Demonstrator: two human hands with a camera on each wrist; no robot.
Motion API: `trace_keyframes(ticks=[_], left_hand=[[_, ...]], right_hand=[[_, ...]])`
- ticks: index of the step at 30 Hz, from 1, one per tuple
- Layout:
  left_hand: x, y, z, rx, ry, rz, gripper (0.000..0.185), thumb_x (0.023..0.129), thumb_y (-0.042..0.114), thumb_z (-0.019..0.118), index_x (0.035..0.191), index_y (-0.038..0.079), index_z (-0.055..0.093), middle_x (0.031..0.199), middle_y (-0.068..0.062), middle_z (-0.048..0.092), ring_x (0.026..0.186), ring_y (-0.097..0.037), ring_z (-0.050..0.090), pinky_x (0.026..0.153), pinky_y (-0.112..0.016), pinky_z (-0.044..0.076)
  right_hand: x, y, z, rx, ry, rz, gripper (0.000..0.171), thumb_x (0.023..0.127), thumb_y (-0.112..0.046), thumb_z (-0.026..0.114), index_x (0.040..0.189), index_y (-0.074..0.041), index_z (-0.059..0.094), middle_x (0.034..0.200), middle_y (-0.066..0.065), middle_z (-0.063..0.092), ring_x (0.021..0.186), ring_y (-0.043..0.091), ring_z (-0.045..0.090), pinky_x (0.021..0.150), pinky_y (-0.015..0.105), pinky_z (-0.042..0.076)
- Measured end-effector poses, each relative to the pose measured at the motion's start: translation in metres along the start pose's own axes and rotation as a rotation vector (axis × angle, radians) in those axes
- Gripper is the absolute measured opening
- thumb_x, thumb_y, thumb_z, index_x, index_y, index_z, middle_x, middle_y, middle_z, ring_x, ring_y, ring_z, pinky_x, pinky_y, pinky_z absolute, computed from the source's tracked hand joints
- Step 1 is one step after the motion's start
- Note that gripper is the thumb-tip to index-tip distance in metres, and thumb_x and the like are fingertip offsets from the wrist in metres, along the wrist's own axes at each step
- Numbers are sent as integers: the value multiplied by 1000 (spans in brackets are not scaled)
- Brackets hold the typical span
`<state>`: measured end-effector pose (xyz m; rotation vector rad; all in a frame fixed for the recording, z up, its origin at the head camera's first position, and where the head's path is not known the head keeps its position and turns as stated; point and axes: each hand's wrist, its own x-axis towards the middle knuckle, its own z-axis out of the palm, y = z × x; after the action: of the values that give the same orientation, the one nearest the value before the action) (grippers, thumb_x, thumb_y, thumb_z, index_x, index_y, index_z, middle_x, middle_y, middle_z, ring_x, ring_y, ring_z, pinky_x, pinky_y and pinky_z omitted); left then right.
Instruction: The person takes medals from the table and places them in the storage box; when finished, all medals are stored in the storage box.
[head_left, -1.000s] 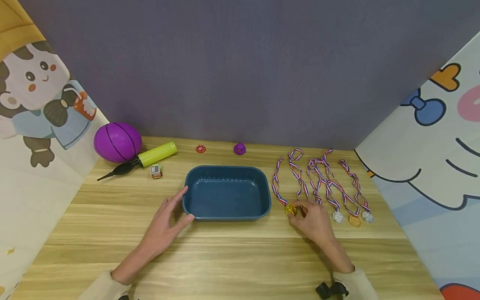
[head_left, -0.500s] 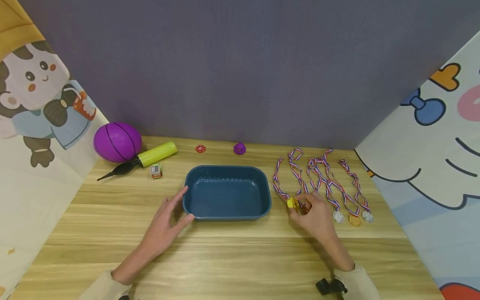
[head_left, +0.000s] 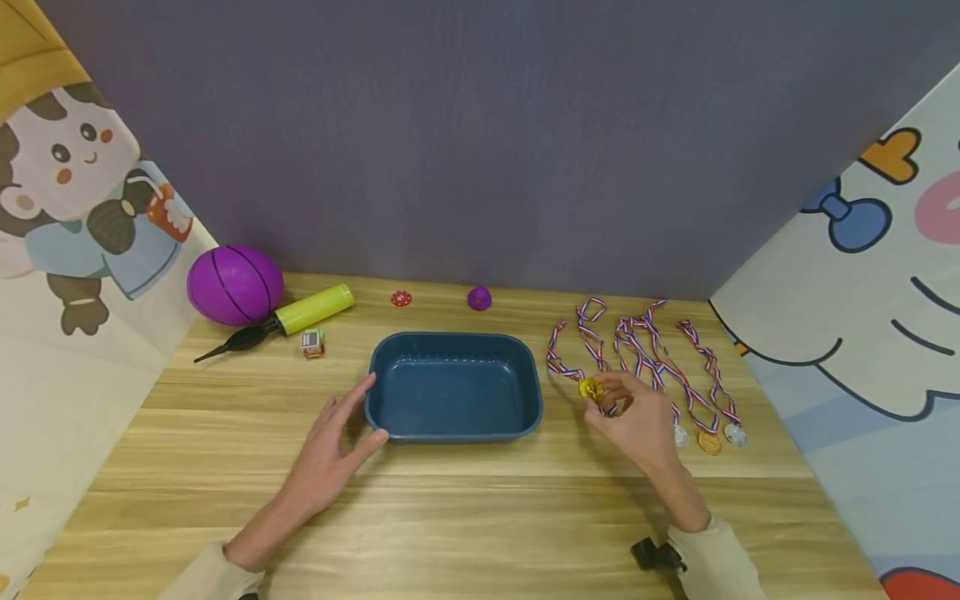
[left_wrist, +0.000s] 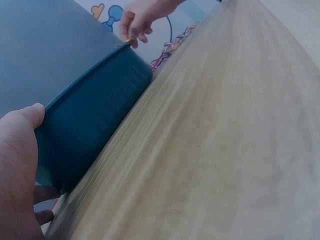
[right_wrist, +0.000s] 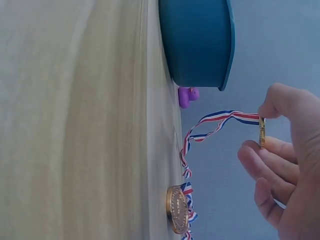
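While the left hand (head_left: 322, 454) touches the left end of the dark blue tub (head_left: 453, 400) with thumb and fingers spread loosely apart, the right hand (head_left: 637, 421) pinches a gold medal (head_left: 590, 388) between thumb and fingertips. That medal is clear of the wooden table (head_left: 450, 517), just right of the tub, its striped ribbon (head_left: 555, 360) trailing down. Farther right lie an orange-gold medal (head_left: 709, 442) and a silver medal (head_left: 736, 434).
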<state>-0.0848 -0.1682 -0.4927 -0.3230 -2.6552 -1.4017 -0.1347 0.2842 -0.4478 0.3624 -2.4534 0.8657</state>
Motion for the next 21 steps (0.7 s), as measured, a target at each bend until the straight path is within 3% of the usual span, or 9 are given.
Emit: trace_keyframes(ticks=[3, 9, 16, 21], left_hand=[[0, -1, 0, -2, -2, -4, 76, 107, 35, 72, 174, 31, 38, 172, -20, 45, 160, -67, 19, 124, -87, 14], [-1, -2, 0, -10, -4, -6, 76, 108, 35, 72, 175, 34, 36, 172, -22, 45, 159, -69, 18, 122, -89, 15], [0, -2, 1, -9, 3, 16, 76, 107, 33, 73, 175, 32, 37, 172, -20, 46, 160, -64, 24, 127, -84, 13], [0, -3, 1, -12, 7, 31, 75, 107, 32, 73, 174, 29, 38, 171, -21, 47, 159, -62, 28, 128, -82, 14]], right_hand=[[2, 0, 0, 25, 27, -39, 31, 77, -11, 86, 107, -4, 84, 74, 1, 79, 59, 21, 70, 54, 12, 43], [4, 4, 1, 12, 61, -91, 38, 77, -12, 84, 113, 0, 85, 77, 4, 80, 60, 23, 70, 54, 23, 52], [9, 3, -2, 49, 103, -91, 34, 78, -12, 80, 109, -1, 86, 79, 7, 77, 58, 26, 60, 54, 21, 45], [20, 2, -4, 94, 187, -155, 34, 77, -11, 78, 108, 0, 86, 81, 12, 77, 54, 25, 61, 55, 23, 48]])
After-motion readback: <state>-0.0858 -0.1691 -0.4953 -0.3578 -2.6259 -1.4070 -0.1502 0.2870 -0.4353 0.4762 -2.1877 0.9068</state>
